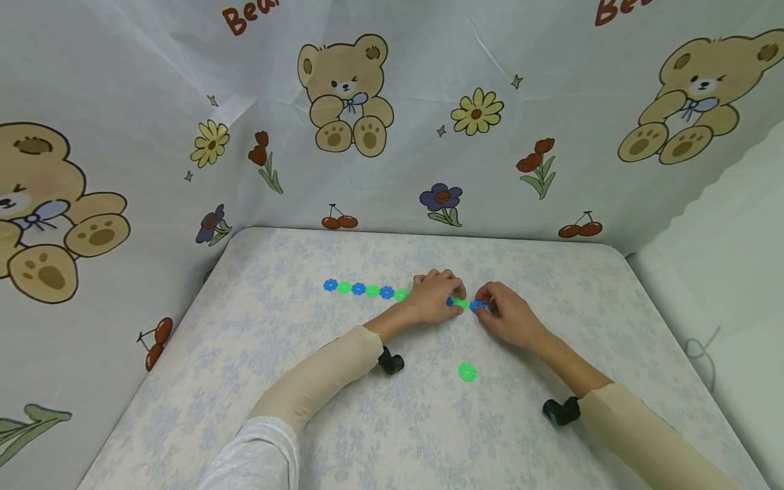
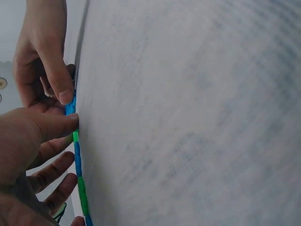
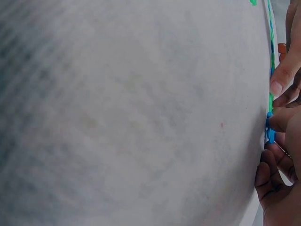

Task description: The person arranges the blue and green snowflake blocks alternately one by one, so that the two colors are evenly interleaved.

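A row of notched plastic discs, alternating blue (image 1: 331, 285) and green (image 1: 372, 290), runs across the tabletop and passes beneath my left hand (image 1: 436, 299). Thumb and finger of that hand pinch the green end disc (image 1: 461, 303). My right hand (image 1: 511, 318) pinches a blue disc (image 1: 475, 306) right beside that end. In the right wrist view, the blue disc (image 3: 270, 128) sits between thumb and fingers, close to the green one. Whether the two discs interlock is hidden by the fingers. Part of the row is covered by the left hand.
A loose green disc (image 1: 467, 371) lies nearer the front of the pale patterned table (image 1: 392, 435). Black wrist-camera mounts (image 1: 390, 361) are at both wrists. A cloth printed with bears (image 1: 352, 95) hangs behind the table, and a thin cord (image 1: 704, 350) lies off its right edge.
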The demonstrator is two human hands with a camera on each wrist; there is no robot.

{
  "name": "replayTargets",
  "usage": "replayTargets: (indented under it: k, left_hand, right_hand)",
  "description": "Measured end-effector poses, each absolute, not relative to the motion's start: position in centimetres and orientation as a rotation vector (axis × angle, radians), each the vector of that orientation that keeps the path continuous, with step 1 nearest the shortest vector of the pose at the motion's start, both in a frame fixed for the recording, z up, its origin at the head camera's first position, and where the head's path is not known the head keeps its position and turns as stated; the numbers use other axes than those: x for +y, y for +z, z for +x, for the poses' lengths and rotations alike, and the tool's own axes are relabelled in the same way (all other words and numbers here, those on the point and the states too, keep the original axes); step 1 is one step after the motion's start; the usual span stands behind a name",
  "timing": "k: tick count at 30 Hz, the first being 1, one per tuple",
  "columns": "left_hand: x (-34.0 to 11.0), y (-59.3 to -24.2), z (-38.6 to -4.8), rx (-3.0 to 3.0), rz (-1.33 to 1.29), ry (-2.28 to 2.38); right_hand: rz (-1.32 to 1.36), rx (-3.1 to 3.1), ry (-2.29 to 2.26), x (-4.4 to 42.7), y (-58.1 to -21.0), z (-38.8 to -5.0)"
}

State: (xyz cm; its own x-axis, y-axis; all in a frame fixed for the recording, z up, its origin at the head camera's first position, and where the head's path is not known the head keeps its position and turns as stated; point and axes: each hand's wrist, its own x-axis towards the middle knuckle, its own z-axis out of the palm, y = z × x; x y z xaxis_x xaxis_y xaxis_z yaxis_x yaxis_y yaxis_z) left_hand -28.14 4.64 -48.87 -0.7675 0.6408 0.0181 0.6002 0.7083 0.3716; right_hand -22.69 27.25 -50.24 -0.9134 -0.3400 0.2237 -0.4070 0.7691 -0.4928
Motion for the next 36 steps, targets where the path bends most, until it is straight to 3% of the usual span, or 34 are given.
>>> replayTargets:
  k: [24, 36]
  left_hand:
    - [4.8, -48.9, -28.2, 2.797, 1.007, 0.522]
    - [4.7, -49.0, -28.3, 2.790, 1.033, 0.522]
  right_hand:
    - [0.602, -2.856, 0.839, 27.1, -50.0, -22.5]
    - [0.755, -2.882, 0.820, 25.5, -49.5, -14.5]
